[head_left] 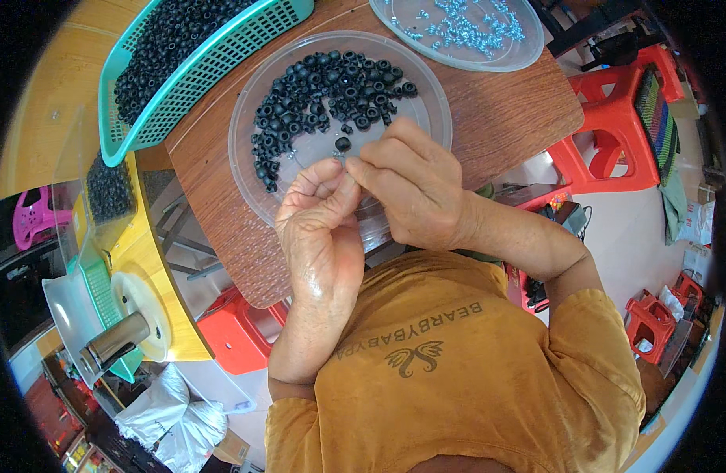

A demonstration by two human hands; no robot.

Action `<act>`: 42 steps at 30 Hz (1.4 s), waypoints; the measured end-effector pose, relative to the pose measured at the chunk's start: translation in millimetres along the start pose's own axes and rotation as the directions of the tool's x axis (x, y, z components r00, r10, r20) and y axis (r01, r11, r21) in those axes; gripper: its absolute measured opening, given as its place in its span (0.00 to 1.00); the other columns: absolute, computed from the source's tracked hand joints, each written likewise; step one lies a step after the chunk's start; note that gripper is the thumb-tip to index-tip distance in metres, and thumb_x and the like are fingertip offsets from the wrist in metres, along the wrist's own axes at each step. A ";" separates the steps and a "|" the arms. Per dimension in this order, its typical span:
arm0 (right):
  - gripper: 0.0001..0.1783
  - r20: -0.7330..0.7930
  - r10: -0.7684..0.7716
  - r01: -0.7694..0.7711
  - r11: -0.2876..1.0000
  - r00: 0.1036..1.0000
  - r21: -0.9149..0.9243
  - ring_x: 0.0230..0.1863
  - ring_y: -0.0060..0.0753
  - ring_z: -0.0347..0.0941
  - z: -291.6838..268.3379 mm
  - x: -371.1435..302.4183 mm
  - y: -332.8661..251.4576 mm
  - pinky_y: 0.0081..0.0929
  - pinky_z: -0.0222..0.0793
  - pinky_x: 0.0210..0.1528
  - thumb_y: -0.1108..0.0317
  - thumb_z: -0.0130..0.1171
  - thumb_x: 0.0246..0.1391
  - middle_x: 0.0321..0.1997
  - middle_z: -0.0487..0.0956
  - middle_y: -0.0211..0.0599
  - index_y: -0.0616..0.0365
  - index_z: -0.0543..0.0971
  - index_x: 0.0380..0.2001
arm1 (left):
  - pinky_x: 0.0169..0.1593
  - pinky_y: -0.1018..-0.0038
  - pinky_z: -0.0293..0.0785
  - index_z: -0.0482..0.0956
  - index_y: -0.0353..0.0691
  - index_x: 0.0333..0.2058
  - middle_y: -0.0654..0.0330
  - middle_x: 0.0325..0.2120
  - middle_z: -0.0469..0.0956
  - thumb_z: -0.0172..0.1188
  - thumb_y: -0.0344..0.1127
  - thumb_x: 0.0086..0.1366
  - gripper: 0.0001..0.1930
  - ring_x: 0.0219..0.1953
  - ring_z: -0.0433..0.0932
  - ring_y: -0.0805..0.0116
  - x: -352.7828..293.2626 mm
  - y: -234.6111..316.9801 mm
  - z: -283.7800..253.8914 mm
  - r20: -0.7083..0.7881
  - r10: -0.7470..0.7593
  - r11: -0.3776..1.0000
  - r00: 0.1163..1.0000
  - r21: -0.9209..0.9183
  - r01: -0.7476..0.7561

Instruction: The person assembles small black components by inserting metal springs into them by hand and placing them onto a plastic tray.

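Observation:
My left hand [319, 229] and my right hand [414, 185] meet fingertip to fingertip over the near part of a round clear plastic tray [245, 169]. Both are closed in a pinch. Between the fingertips a tiny shiny metal piece [338, 155] shows, with a black rounded cap-like part [343, 144] just beyond it. Whether the cap is joined to the metal piece I cannot tell. Which fingers grip the metal piece is partly hidden. Many small black hollow round parts [300, 98] lie in the tray, mostly along its far and left sides.
A turquoise basket [213, 71] heaped with black parts stands at the far left. Another clear round tray [528, 51] at the far right holds small shiny metal pieces [465, 27]. The trays are on a brown wooden table [221, 236]. Red plastic stools [607, 134] stand beside it.

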State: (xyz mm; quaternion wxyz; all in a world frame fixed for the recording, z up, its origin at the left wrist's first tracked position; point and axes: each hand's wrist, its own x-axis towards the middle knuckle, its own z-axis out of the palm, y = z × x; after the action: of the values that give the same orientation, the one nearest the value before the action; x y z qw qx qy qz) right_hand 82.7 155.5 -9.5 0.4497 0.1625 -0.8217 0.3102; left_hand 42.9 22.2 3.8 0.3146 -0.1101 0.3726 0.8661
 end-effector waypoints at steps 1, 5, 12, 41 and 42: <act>0.18 0.009 -0.004 0.004 1.000 1.000 0.011 0.24 0.40 0.67 0.6 0.0 0.3 0.30 0.63 0.21 0.78 0.59 0.26 0.28 0.72 0.45 0.71 0.75 0.30 | 0.43 0.78 0.72 0.74 0.31 0.36 0.56 0.31 0.77 0.59 0.17 0.53 0.11 0.34 0.76 0.70 -1.5 0.4 0.2 -0.008 0.001 1.000 1.000 0.020 -0.001; 0.18 0.045 -0.034 0.033 0.999 0.998 0.019 0.24 0.41 0.67 -0.4 -4.9 6.5 0.30 0.63 0.22 0.76 0.61 0.28 0.28 0.72 0.45 0.71 0.75 0.30 | 0.42 0.79 0.72 0.74 0.31 0.37 0.57 0.31 0.77 0.59 0.17 0.53 0.12 0.35 0.76 0.72 -1.4 5.3 -5.4 0.035 0.052 0.971 0.998 0.232 -0.058; 0.12 0.161 0.365 -0.380 0.922 0.917 0.070 0.27 0.30 0.71 -39.7 34.6 48.4 0.26 0.68 0.30 0.72 0.63 0.41 0.25 0.75 0.33 0.59 0.78 0.33 | 0.41 0.77 0.69 0.76 0.35 0.34 0.63 0.30 0.77 0.61 0.20 0.51 0.10 0.35 0.74 0.74 22.1 48.1 -25.2 0.315 0.504 0.233 0.804 0.847 -0.478; 0.11 0.311 0.325 -0.373 0.922 0.893 0.106 0.31 0.20 0.71 -28.4 83.7 82.9 0.18 0.67 0.34 0.74 0.61 0.45 0.30 0.77 0.30 0.60 0.79 0.35 | 0.38 0.78 0.73 0.76 0.32 0.35 0.59 0.29 0.77 0.63 0.19 0.48 0.13 0.32 0.75 0.73 44.0 70.6 -3.7 0.230 0.151 0.884 0.961 0.404 -0.236; 0.11 0.320 0.332 -0.385 0.916 0.887 0.117 0.31 0.20 0.71 -23.1 71.7 65.8 0.18 0.67 0.34 0.74 0.61 0.45 0.30 0.77 0.30 0.60 0.79 0.35 | 0.39 0.77 0.74 0.75 0.31 0.35 0.58 0.29 0.77 0.63 0.18 0.49 0.13 0.33 0.76 0.71 42.2 65.4 -5.3 0.276 0.110 0.950 0.955 0.255 -0.183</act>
State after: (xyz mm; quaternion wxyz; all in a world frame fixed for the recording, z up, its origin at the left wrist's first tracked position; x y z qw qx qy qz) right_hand 22.6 221.1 36.1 0.2413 0.0911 -0.8640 0.4324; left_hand -31.1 3.6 19.8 0.3072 0.0773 0.4532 0.8332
